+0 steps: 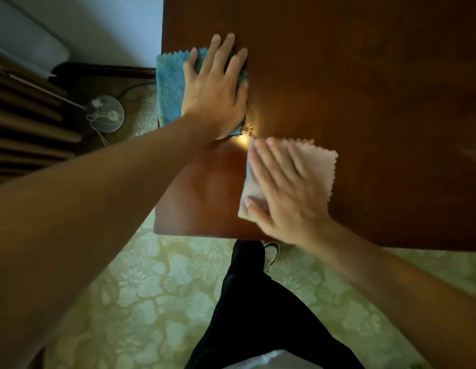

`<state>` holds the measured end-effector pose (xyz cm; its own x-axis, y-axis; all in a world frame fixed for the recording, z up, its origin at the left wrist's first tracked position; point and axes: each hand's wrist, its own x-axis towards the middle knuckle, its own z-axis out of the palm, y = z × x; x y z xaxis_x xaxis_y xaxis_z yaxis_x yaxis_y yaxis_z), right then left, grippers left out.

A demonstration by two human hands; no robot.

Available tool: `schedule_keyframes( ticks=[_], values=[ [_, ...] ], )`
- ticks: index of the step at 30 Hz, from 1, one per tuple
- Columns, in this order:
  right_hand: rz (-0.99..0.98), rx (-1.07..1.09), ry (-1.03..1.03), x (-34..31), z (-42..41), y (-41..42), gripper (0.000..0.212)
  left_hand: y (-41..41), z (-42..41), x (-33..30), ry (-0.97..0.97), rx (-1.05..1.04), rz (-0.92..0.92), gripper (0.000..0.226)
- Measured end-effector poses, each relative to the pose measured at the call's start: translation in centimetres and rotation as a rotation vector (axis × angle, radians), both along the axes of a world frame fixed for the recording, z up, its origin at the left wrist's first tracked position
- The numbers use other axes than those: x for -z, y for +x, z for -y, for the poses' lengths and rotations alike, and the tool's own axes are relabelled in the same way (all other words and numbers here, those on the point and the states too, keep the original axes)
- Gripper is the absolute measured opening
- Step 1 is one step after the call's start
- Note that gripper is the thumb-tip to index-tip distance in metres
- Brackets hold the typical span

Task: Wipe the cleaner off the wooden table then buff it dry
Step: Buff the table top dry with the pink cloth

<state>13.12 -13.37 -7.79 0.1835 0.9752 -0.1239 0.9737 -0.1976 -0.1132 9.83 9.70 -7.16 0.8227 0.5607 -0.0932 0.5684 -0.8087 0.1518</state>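
Pressing two cloths flat at once, we work the near left corner of the wooden table (364,75) with both palms down. Our left hand (215,89) lies spread on the blue cloth (169,89), fingers straight and fanned, holding it by pressure from above with nothing curled round it. That cloth sits at the table's left edge and hangs a little past it, which suggests we are taking the cleaner right out to the rim. Our right hand (282,187) lies just as flat on the pale cloth (319,166), fingers extended and slightly apart, nearer to us and close to the front edge. It looks smeared with motion, so we judge it is sliding.

The two cloths are near each other but not touching, with a bright glint of light on the wood between them. We read the split as one cloth for lifting cleaner and one for drying, though which is damp we cannot tell. Flat palms make sense here, since they spread the load and keep each cloth fully against the wood.

Most of the tabletop stretches away to the right, dark and faintly mottled; whether it is wet we cannot tell. Below the edge we see patterned carpet (157,302) and our dark trouser leg (258,315).
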Motion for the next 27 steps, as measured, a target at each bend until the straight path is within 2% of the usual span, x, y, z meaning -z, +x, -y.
schedule_keyframes(
  ticks=[5,8,13,17,21,24,27],
  values=[
    [-0.051,-0.040,-0.023,0.2,-3.0,-8.1,0.077,0.1,0.1,-0.2,-0.002,-0.004,0.009,0.057],
    [-0.054,-0.054,-0.017,0.1,-5.3,-10.0,0.075,0.0,0.1,-0.1,-0.009,-0.002,0.035,0.057],
    [-0.060,-0.101,0.015,0.4,-2.5,-5.5,0.074,-0.1,0.0,0.2,-0.005,-0.008,0.040,0.057],
    [0.006,-0.010,0.088,0.7,0.2,-0.4,0.072,-0.1,0.0,0.0,-0.008,-0.013,0.063,0.058],
    [-0.046,0.160,0.101,0.6,-1.5,-3.1,0.072,-0.1,0.0,0.1,-0.004,-0.006,0.061,0.060],
    [-0.064,0.101,0.086,0.7,-3.0,-5.6,0.073,-0.1,0.1,0.0,0.002,0.003,0.058,0.061],
    [-0.031,0.011,0.084,0.9,-1.6,-3.1,0.073,0.0,0.3,0.0,0.019,0.022,0.016,0.062]
  ],
)
